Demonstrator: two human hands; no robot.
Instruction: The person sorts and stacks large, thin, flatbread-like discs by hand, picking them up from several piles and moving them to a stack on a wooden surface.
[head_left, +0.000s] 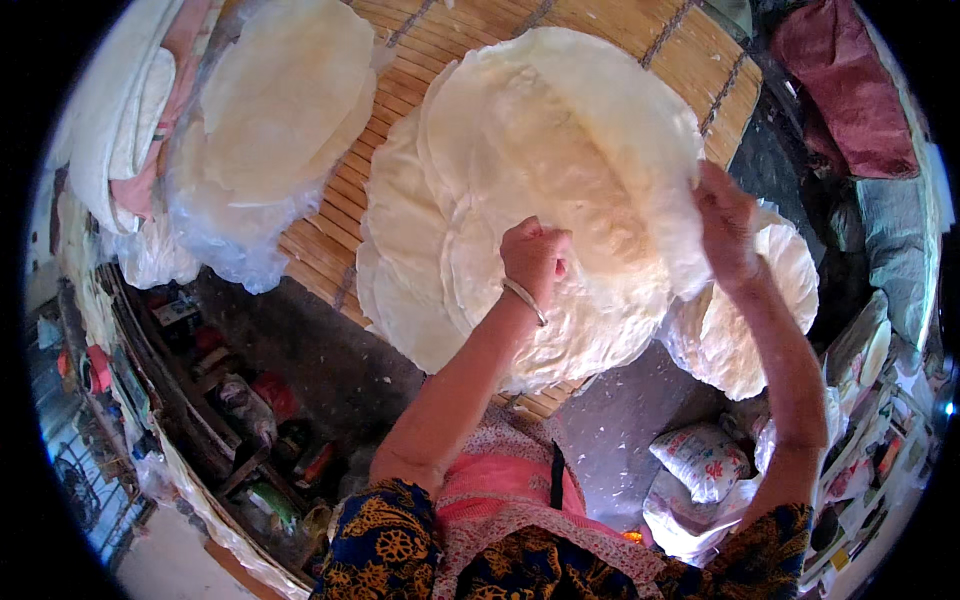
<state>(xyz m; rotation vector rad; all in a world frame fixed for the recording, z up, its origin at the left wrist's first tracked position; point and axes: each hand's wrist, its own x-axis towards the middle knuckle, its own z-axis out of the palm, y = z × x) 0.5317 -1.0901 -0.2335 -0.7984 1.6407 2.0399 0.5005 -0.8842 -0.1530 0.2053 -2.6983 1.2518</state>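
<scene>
Several large, thin, round pale sheets (420, 277), like dried flatbread or rice sheets, overlap in a pile on a slatted bamboo mat (337, 240). My left hand (535, 255), with a bangle at the wrist, is closed in a fist over the pile's middle; whether it pinches a sheet's edge is hidden. At the right rim my right hand (721, 217), slightly blurred, has its fingers at the edge of the top sheet (600, 150), which is browner along a fold-like band. Its fingertips are partly hidden, so its hold on that edge cannot be made out.
More round sheets (285, 97) lie on clear plastic at the mat's left. Another plastic-wrapped stack (784, 277) stands right, beyond my right forearm. Filled printed bags (701, 457) are on the floor below. Cluttered shelving (247, 450) is at lower left, and a dark red cloth (847, 90) at upper right.
</scene>
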